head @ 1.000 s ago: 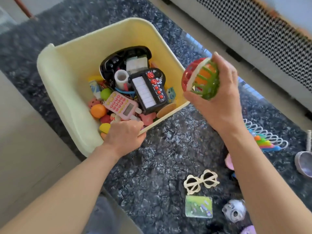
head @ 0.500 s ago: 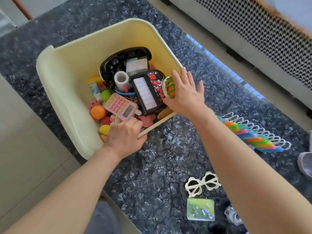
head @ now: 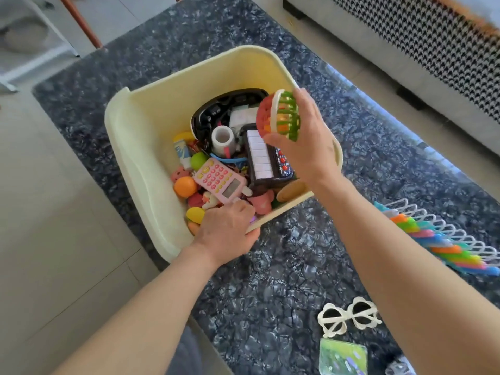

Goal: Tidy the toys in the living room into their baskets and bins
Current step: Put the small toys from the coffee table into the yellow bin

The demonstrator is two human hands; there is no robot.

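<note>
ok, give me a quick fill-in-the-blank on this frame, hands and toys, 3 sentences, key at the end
1. The right hand holds a caged ball above the yellow ____.
2. The left hand grips the bin by its near ____.
3. The heart-shaped toy glasses lie on the ____, outside the bin.

Missing words: bin; rim; rug

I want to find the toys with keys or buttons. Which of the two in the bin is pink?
The toy calculator, lying near the left hand. The toy piano beside it is black with white keys.
</note>
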